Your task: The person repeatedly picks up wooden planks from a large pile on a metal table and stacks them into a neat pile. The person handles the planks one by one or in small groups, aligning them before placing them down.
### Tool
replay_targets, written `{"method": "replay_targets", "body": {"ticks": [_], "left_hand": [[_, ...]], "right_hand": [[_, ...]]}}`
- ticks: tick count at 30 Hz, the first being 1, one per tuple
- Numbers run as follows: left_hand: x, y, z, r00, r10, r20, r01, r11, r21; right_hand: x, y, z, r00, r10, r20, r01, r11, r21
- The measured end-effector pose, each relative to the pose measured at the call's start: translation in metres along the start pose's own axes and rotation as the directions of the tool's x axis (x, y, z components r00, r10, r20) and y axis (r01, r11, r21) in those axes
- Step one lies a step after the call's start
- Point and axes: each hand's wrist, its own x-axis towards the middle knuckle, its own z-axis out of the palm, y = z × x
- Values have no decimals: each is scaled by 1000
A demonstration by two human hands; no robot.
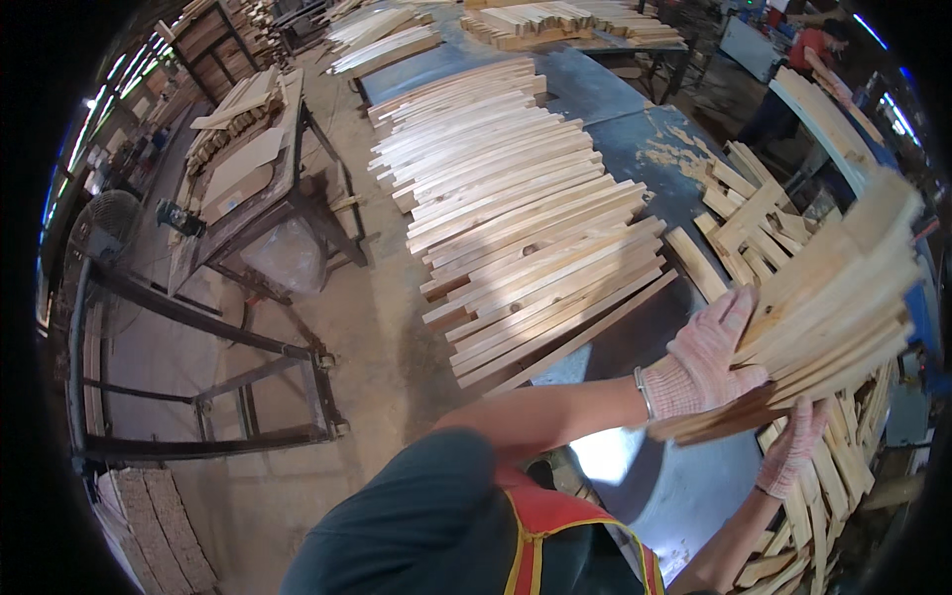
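A thick bundle of wooden slats (pixel 833 307), smeared by motion, is held between my two gloved hands at the right. My left hand (pixel 709 355), in a pinkish-white knit glove, presses on the bundle's near left side with the thumb spread from the fingers. Lower down, my right hand (pixel 795 448) in a matching glove grips the bundle's underside. To the left, a long row of pale wooden slats (pixel 535 248) lies side by side on the blue-grey metal table (pixel 635 129). Their ends are uneven.
Loose wood offcuts (pixel 764 223) pile up past the table's right edge, with more heaped below my right hand. A wooden workbench (pixel 248 188) and a dark metal frame cart (pixel 208 436) stand on the left. A co-worker in red (pixel 808 55) is at the far right.
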Motion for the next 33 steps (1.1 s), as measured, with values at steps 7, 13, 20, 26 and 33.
{"method": "replay_targets", "body": {"ticks": [7,13,20,26,33], "left_hand": [[-54,-73,-9,971,173,163,-209,947,244],[-97,-137,-47,856,178,485,-456,701,548],[-93,-203,-90,735,24,678,-640,354,682],[-96,-190,-109,770,40,637,-534,586,609],[-118,-140,-45,898,-2,440,-321,682,658]], "right_hand": [[-89,28,-20,985,27,-171,-70,965,-251],[-190,162,-22,829,549,108,-559,802,212],[-170,173,91,810,530,252,6,423,-906],[-135,138,81,761,645,75,-586,732,-348],[-122,145,120,747,618,244,-604,785,-140]]}}
